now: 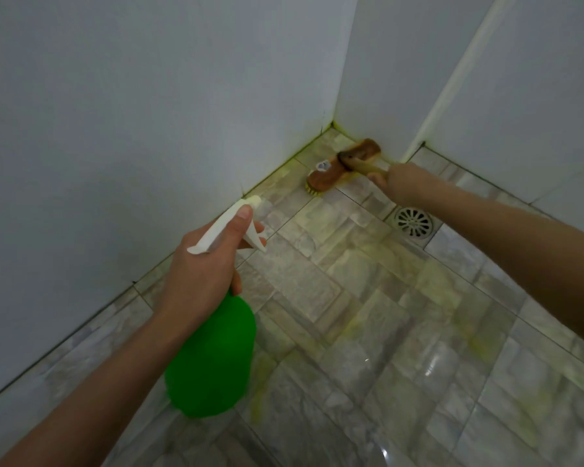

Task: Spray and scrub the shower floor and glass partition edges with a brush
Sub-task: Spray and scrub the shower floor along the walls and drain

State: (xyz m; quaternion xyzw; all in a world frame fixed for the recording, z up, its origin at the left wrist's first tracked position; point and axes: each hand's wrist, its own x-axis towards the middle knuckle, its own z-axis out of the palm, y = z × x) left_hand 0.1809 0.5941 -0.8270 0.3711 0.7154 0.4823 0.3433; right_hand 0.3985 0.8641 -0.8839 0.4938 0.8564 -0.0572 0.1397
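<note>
Green spray bottle (213, 358), seven o'clock, is gripped by the left hand (199, 271); brush (338, 170), one o'clock, is clasped by the right hand (397, 183) against the shower floor (385, 332) corner. Scrubbing is judged underway; edge strokes are needed next.

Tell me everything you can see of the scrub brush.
The brush has a long brown wooden head, pale yellow bristles beneath and a pale handle. It sits bristles-down on the tiled floor in the far corner, one end near the wall. The right hand grips its handle; a small white label shows on top.
</note>
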